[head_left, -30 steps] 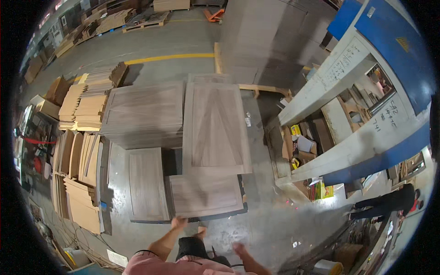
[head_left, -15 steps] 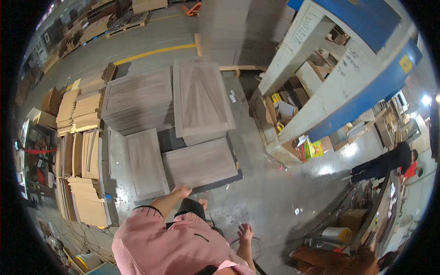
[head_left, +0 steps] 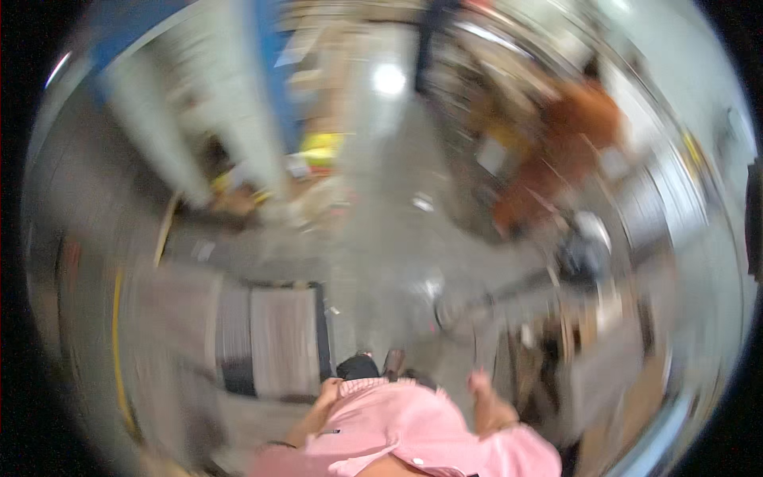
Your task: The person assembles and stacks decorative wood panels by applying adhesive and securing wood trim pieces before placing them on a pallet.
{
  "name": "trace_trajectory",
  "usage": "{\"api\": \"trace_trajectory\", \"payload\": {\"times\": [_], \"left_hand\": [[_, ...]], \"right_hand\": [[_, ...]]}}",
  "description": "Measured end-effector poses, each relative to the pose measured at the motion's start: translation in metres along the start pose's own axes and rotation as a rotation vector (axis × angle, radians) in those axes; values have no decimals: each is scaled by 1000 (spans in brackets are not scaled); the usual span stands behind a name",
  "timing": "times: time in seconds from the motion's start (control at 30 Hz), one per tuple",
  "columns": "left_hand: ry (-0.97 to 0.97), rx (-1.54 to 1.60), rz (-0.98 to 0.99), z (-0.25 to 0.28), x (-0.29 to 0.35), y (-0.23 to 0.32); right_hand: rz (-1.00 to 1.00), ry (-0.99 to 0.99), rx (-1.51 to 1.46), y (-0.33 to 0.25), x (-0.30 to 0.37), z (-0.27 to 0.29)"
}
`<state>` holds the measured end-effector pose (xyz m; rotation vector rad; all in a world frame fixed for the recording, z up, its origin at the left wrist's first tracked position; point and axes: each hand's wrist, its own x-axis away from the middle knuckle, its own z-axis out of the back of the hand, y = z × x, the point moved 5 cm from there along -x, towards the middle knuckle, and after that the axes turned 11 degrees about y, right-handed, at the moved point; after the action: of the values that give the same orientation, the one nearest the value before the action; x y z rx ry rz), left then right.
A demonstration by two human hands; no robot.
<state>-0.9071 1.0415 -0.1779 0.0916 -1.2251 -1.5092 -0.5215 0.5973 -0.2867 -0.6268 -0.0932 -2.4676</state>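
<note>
Motion blur smears much of the picture. My left hand point(head_left: 329, 390) is low beside my shirt, close to the near right corner of a grey-brown wood-grain panel point(head_left: 284, 342). Whether it touches the panel or the shirt hem I cannot make out, and its fingers are smeared. My right hand point(head_left: 482, 385) hangs out to my right over the floor, apart from the cabinet-like pile beside it, its fingers too blurred to read. The panel lies on a dark base point(head_left: 324, 334) next to more stacked panels point(head_left: 171, 314).
A tall blue and white machine point(head_left: 238, 95) stands at the far left, with a yellow package point(head_left: 322, 149) at its foot. A person in orange point(head_left: 572, 127) is at the far right. Wooden pieces point(head_left: 568, 334) crowd my right side. Grey floor point(head_left: 381, 230) runs ahead.
My view has swung to the right, so the panels and machine now lie to my left. My left hand has left the panel's near edge and sits by my shirt.
</note>
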Motion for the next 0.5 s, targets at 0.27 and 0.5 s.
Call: {"api": "trace_trajectory", "payload": {"times": [0.27,0.5], "left_hand": [[-390,-393,-27,18,-133,66],[-494,-913,-442,-23,-164,152]], "right_hand": [[-1064,520,-1105,-109,177,136],[-1514,361,-1334,-145,304,24]]}}
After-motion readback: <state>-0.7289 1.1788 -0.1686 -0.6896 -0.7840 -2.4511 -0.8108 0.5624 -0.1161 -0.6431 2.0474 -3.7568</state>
